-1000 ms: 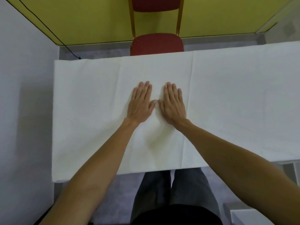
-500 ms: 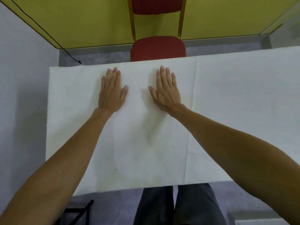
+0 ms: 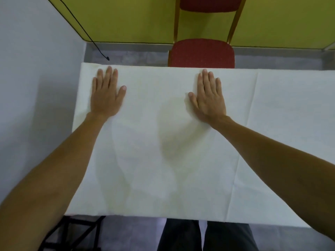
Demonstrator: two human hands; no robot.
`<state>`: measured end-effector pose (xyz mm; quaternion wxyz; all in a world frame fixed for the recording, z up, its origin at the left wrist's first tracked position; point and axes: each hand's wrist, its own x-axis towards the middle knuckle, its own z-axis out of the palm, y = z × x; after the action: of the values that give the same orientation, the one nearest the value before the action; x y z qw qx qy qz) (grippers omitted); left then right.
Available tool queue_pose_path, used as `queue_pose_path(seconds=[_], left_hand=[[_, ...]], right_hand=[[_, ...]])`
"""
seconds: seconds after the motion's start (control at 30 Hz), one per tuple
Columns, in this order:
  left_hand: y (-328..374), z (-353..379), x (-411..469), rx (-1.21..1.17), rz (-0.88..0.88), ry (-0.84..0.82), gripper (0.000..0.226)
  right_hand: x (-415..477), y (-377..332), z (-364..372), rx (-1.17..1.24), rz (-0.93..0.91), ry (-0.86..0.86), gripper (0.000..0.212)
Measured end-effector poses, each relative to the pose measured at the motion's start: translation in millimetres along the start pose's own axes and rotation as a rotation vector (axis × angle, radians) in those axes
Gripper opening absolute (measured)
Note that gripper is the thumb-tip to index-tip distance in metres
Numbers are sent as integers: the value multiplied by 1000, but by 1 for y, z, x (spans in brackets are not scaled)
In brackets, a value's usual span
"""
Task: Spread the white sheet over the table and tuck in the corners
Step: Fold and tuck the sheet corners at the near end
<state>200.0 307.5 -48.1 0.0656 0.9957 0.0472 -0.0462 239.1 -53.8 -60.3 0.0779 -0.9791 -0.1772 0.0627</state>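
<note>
Both hands had slid apart from the middle of the white sheet (image 3: 154, 160). My left hand (image 3: 106, 96) lay flat, fingers straight, by the far corner to the left of the red chair (image 3: 201, 53), and my right hand (image 3: 208, 97) pressed flat just in front of its seat. The sheet covered the table on the chair's near side, with a soft ripple between my palms. Spreading looked nearly done, I judged, and the corner tucks were still to do.

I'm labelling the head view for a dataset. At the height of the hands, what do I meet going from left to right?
Wall → left hand → right hand → sheet crease
</note>
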Motion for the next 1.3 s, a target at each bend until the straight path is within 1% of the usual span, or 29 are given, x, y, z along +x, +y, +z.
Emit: queue_pose_path(seconds=[0.1,0.23,0.33,0.4,0.47,0.5,0.57,0.6,0.7,0.87,1.03,1.1,1.2,1.3], left_hand=[[-30,-3,-5,-30,-24,11,73],[-14,-2,-8,-95,-49,37,75],[31,2,-38,-145,116,26,69],[73,14,-79,-175,207,62,62],[117,26,-141,-248,194,23,56],[134,32,-176,-274,164,-5,55],[154,38,-237,-238,130,-51,56],[157,39,-258,-194,129,-65,56],[137,36,-288,-111,143,-113,62],[72,25,-298,-90,76,-134,70],[-9,9,-332,-39,-41,-182,78],[-27,3,-342,-47,-38,-183,84],[-10,-5,-349,-131,-58,-115,84],[42,4,-359,-152,50,-49,74]], right_hand=[[1,-2,0,7,12,21,73],[0,-3,-2,-5,25,7,74],[-12,-18,-5,34,84,1,72],[-49,-42,1,86,60,89,65],[-114,-78,16,158,13,205,57],[-153,-98,25,183,-8,233,55],[-218,-131,38,202,-44,227,53],[-237,-138,43,206,-32,200,55],[-264,-136,47,148,9,87,62],[-267,-134,45,99,-14,5,77],[-269,-131,38,83,-17,-106,84],[-267,-132,34,64,-9,-154,85],[-277,-150,29,116,19,-144,79],[-301,-187,38,129,-83,-84,68]])
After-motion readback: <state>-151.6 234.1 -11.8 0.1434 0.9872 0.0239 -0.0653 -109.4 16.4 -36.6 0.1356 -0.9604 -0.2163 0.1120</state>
